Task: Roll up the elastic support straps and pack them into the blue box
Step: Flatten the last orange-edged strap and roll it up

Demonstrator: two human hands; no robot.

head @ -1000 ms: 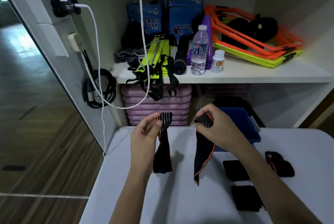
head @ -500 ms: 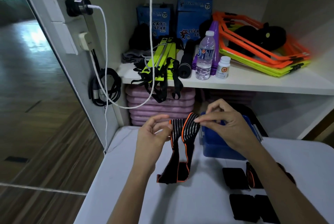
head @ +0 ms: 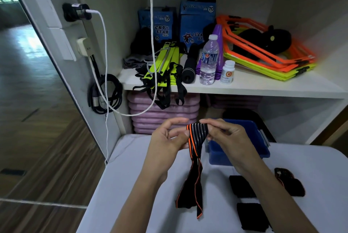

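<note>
Head view, start of a roll. I see both hands raised above the far half of the white table [head: 131,185], sharing the top of one black elastic support strap [head: 197,133] with orange edging and grey ribbing. The right hand [head: 229,138] pinches the folded top end from the right, fingers curled over it; the left hand [head: 167,138] meets it from the left, thumb pressed to the orange edge while the other fingers stand loosely spread, so I read a light thumb-side hold, not a full grasp. From this shared grip the strap's long axis runs straight down: two tails hang side by side and the lower ends reach, or nearly reach, the table top towards the near edge. The roll, I judge, must therefore travel downward from the fingers. The blue box [head: 244,150] sits at the far edge, just behind the right hand, which is the nearer one for packing. Further dark straps [head: 243,185] lie flat near the right edge.
</note>
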